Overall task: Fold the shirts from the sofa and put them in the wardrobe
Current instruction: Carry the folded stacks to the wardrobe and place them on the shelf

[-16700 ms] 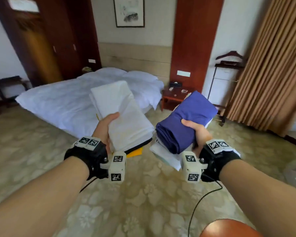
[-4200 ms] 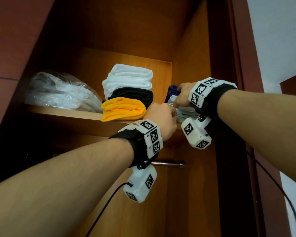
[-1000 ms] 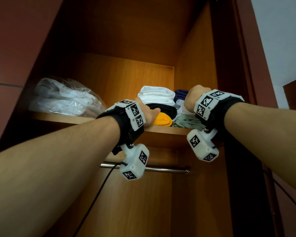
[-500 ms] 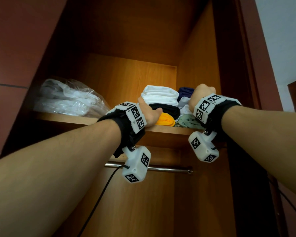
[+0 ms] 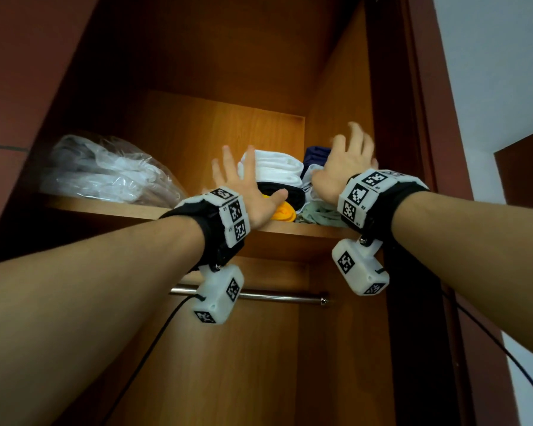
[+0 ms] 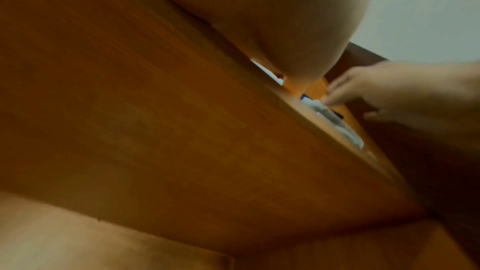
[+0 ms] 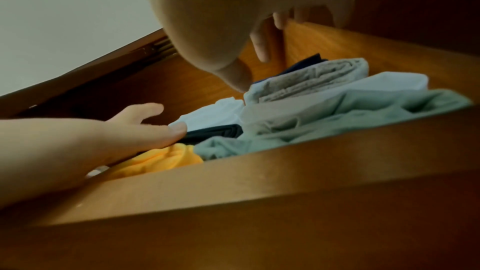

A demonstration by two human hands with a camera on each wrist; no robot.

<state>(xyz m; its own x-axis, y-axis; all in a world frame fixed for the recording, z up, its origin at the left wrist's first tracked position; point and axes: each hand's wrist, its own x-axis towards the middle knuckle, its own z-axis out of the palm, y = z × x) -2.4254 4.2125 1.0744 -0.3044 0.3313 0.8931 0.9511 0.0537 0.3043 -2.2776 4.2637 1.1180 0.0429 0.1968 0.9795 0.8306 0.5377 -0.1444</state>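
Two piles of folded shirts sit side by side on the wardrobe shelf point(image 5: 111, 209), toward its right end. One pile has a white shirt point(image 5: 274, 167) on top, a black shirt point(image 5: 290, 193) under it and a yellow shirt point(image 5: 282, 212) at the bottom, close to the shelf's front edge. Just right of it, against the wardrobe's point(image 5: 336, 87) right wall, the other pile shows a pale green shirt point(image 5: 317, 214) lowest at the front edge, a white piece above it and a navy shirt point(image 5: 316, 152) at the back; from the right wrist view a grey-beige folded piece point(image 7: 311, 77) also lies in this pile.

Both hands are raised in front of the shelf and hold nothing. The left hand point(image 5: 246, 187) has its fingers point(image 5: 228, 158) spread apart and straight, its thumb lying against the black shirt above the yellow one. The right hand point(image 5: 342, 167) hovers before the right pile with fingers apart and relaxed, slightly blurred; whether it touches the cloth cannot be told.

At the shelf's left end lies a clear plastic bag point(image 5: 105, 170) with white fabric inside, well apart from the piles. Below the shelf a metal hanging rail point(image 5: 277, 296) runs across the wardrobe
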